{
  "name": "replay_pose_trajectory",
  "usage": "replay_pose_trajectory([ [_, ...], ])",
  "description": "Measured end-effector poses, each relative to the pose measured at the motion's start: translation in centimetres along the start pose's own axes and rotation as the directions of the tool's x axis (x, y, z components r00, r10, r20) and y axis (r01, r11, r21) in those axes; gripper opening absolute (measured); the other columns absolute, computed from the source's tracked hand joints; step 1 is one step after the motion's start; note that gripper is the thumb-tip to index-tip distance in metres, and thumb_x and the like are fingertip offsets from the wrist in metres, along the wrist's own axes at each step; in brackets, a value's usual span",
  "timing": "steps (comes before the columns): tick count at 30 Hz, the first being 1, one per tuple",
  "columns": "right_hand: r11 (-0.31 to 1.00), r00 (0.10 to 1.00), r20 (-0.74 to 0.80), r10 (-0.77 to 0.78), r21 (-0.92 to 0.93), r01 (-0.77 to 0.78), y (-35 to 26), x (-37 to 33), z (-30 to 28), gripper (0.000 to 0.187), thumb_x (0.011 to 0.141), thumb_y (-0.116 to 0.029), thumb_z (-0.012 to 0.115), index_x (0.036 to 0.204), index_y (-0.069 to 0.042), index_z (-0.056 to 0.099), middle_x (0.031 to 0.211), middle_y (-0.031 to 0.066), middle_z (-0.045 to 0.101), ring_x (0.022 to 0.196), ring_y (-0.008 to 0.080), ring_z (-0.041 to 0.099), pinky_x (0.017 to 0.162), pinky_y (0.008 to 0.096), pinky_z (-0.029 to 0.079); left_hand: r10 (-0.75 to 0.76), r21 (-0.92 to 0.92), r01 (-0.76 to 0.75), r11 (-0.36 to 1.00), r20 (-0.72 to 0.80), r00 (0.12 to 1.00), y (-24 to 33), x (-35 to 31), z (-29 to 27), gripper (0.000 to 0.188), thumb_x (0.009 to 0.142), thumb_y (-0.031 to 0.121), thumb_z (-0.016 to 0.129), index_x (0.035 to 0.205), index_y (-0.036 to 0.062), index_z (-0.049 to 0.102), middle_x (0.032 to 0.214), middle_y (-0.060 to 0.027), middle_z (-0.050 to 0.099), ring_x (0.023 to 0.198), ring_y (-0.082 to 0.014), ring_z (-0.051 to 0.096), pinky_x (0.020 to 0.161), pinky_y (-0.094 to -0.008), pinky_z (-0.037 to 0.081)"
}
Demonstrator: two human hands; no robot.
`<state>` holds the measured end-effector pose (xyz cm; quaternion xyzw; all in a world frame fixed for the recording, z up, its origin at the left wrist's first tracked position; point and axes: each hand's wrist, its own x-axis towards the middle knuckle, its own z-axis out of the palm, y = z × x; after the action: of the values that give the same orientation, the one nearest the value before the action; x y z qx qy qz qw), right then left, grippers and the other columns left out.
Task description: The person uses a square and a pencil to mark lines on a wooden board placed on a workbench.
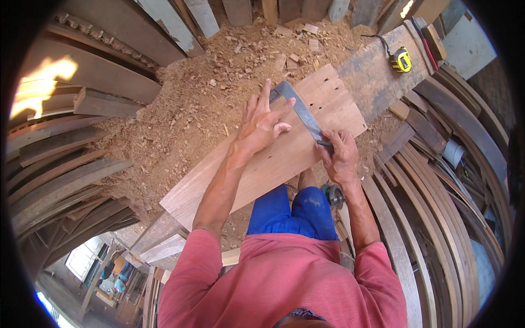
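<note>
One metal square (307, 118) lies across a wooden board (268, 170), frame centre: left hand (259, 123) spread open at upper end; right hand (342, 154) curled at lower, hold unclear.

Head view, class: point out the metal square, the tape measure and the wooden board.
Metal square (307, 118), head view: middle of its blade.
Tape measure (402, 60), head view: its yellow case.
Wooden board (287, 148), head view: bare top face.
</note>
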<state>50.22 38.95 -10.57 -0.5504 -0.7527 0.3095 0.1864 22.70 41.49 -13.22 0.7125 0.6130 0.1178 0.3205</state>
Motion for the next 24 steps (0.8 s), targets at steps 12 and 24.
replay_pose_trajectory([
  [12,0.998,1.0,0.0,0.03,0.064,-0.03,0.12,-0.14,-0.12,0.042,0.079,0.004,0.081,0.12,-0.004,0.073,0.098,0.0151,0.068,0.094,0.0378,0.066,0.084,0.0476,0.053,-0.026,0.031,0.024,0.999,0.05,0.998,0.58,0.37,-0.47,0.078,0.079,0.032,0.095,0.151,0.0434,0.067,0.18,-0.0259,0.023,0.137,-0.0431,0.048,0.123,-0.0489,0.039],
  [24,0.995,0.998,0.014,0.068,0.067,-0.068,0.08,0.08,-0.13,0.042,0.077,0.007,0.08,0.118,-0.003,0.075,0.098,0.0151,0.07,0.096,0.0374,0.067,0.084,0.0461,0.055,0.001,0.037,-0.002,0.999,0.039,0.999,0.44,0.48,-0.61,0.08,0.078,0.031,0.095,0.152,0.0424,0.067,0.179,-0.0269,0.025,0.135,-0.0433,0.05,0.123,-0.0484,0.04],
])
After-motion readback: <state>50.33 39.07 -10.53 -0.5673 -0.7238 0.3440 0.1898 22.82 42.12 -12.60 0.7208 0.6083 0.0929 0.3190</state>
